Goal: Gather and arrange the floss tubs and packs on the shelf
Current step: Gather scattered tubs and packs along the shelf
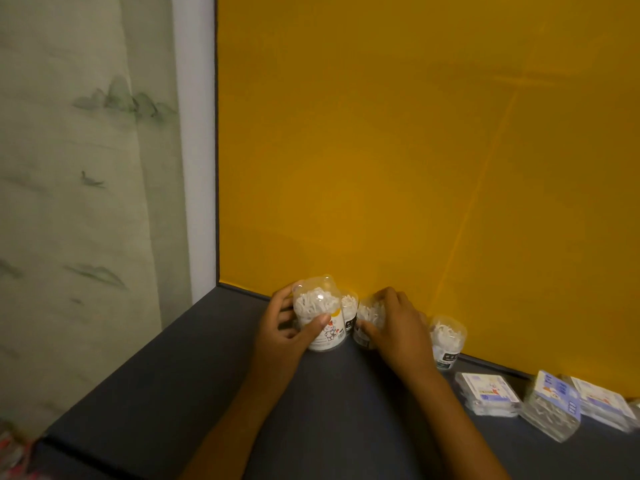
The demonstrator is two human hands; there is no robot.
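Covering tub, right hand; rightmost pack cut off.

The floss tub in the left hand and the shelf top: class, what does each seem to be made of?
Floss tub, held in the left hand: likely clear glossy plastic, since the white picks show through and highlights glint on its top.
Shelf top: a dark matte surface with no glare; the material cannot be told.

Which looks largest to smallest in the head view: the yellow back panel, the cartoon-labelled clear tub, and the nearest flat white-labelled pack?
1. Yellow back panel, by far the largest.
2. Clear cartoon-labelled tub in the left hand.
3. Flat white-labelled pack.
The tub and pack look close; the pack's nearness makes that order unsure.
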